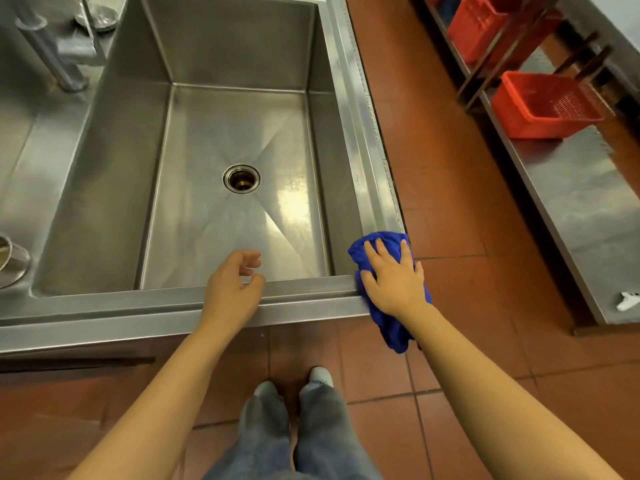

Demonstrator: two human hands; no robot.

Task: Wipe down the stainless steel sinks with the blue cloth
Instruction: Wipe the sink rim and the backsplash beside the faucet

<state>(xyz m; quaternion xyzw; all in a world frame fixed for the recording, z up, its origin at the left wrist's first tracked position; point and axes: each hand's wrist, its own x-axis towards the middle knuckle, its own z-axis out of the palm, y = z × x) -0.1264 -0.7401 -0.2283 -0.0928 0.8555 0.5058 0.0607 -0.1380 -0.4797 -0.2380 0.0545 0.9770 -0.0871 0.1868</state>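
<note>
Pressing the blue cloth (pixel 388 327) against the near right corner of the stainless steel sink (pixel 138 98), the right hand (pixel 393 278) lies spread over the fabric with fingers straight and splayed, so its grip is released and the palm does the work; this suits a wiping stroke along the rim, where broad contact matters more than a firm hold. Part of the cloth hangs off the corner above the tiled floor (pixel 450 202), probably because the bunched fabric is wider than the narrow ledge. The left hand (pixel 230 285) hovers just over the front rim, its grip slack, fingers loosely curled round nothing, seemingly kept free to steady the person. The drain (pixel 241 178) sits in the middle of the basin, well apart from the cloth, so the rim appears to be the step in hand, with the basin walls and bottom likely to need the cloth too
</note>
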